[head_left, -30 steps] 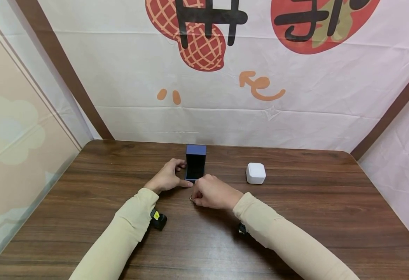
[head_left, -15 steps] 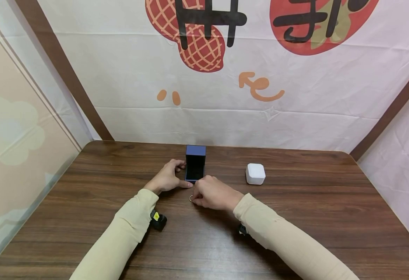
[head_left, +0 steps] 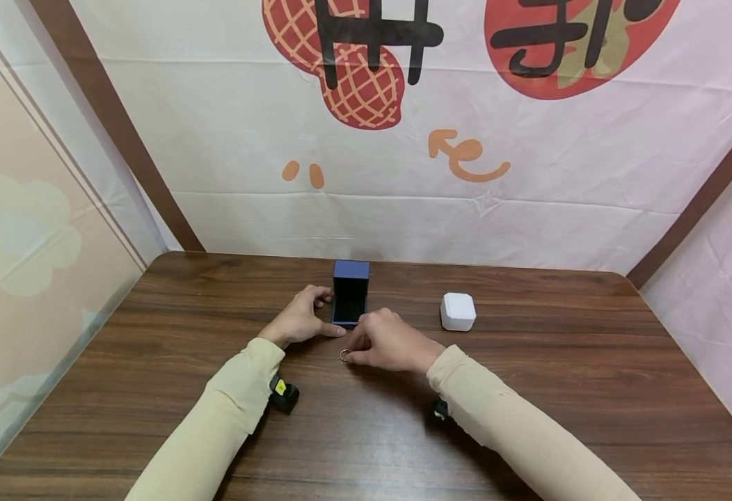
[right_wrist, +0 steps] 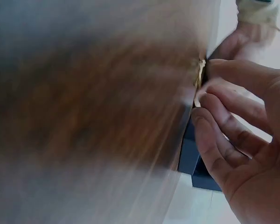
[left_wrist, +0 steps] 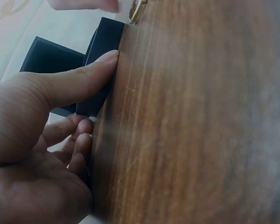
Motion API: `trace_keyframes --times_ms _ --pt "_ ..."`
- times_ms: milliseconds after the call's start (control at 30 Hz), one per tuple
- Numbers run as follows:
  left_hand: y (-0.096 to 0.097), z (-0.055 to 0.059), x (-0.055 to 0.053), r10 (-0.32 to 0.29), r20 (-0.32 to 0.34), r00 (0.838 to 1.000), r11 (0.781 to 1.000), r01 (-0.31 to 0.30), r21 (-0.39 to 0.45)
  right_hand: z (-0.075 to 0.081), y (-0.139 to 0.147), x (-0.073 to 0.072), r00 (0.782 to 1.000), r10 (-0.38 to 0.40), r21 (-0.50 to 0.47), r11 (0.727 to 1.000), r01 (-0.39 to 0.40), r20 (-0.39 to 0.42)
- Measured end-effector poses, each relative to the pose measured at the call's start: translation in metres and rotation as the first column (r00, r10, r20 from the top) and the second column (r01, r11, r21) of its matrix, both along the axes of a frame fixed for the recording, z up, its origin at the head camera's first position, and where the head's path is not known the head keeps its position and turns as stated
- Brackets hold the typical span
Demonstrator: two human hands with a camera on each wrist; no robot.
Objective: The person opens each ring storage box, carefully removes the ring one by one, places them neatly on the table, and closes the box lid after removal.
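A blue ring box [head_left: 351,270] with a dark inside stands with its lid up near the table's far edge. My left hand [head_left: 300,316] holds its base: in the left wrist view the thumb [left_wrist: 91,77] presses the box's near face [left_wrist: 105,42], other fingers curling at its far side. Just in front of the box, my right hand [head_left: 391,342] has its thumb and fingertips at a small gold-coloured ring [head_left: 344,355]. In the right wrist view the ring [right_wrist: 200,77] lies between thumb and index finger, at the tabletop; blur hides the exact contact.
A small white box [head_left: 458,311] with rounded corners stands shut to the right of the hands. Behind the wooden table [head_left: 560,362] hangs a printed white cloth [head_left: 234,139]. Each wrist wears a black camera [head_left: 284,395].
My right hand has shifted slightly right and its fingers have spread a little, so more of the ring shows. The left hand and the ring box have stayed in place.
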State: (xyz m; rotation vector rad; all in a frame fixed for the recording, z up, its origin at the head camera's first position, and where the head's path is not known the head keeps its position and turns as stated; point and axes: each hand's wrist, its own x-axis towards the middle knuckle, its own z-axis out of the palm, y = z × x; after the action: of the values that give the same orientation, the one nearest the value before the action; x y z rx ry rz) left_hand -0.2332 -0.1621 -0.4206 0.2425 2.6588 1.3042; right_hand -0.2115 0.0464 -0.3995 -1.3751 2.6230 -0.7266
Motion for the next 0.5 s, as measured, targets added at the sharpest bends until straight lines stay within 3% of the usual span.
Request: trace_keyframes --times_ms 133,233,400,500 --pt "0.000 0.000 -0.001 -0.003 -0.009 1.000 1.000 0.003 0.000 0.002 0.007 -0.007 0.995 -0.096 -0.101 0.990 0.100 0.040" --pt "0.000 0.000 0.000 0.000 -0.009 1.000 1.000 0.000 0.002 0.003 0.012 -0.013 0.976 -0.184 -0.159 0.967 0.201 0.112" --pt "0.000 -0.001 0.001 0.007 0.003 1.000 1.000 -0.007 0.015 0.002 0.020 -0.024 0.905 -0.315 -0.188 0.908 0.375 0.287" --pt "0.000 -0.001 0.001 0.008 0.001 1.000 1.000 -0.008 0.013 0.003 0.023 -0.030 0.840 -0.370 -0.181 0.866 0.467 0.397"
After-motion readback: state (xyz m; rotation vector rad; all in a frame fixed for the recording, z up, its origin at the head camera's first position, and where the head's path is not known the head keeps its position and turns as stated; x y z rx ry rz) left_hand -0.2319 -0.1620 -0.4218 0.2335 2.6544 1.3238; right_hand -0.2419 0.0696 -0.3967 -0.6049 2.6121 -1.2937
